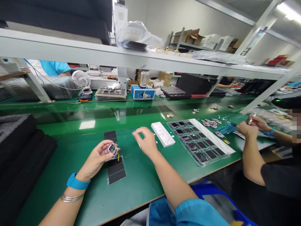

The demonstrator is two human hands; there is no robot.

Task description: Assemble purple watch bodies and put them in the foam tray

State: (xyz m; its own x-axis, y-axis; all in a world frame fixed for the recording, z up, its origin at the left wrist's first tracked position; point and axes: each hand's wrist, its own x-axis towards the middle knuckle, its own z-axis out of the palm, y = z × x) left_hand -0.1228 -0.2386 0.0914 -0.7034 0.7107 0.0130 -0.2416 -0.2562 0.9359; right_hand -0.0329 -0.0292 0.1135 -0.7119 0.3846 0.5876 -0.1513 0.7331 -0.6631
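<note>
Pink-rimmed gadget (112, 149) | left hand (95, 160) closed on it, fingers pinching, above black strip (116, 172) on bench (141, 185) | right hand (147, 142) half open, looks empty, right of strip | risk: slack pinch drops gadget, yellow tab (118, 156) snags

small rounded-square electronic module (112, 149) with a pink rim and dark centre, tilted, pinched between thumb and fingertips of the left hand (95, 158); thin yellow tab hanging from its lower edge. held just above a row of matt black rectangular strips (115, 171) on the green tabletop (141, 185). flat white rectangular printed block (163, 134) lying angled nearer the far side of the tabletop, just beyond the open, raised right hand (147, 142), not touching it.
</note>
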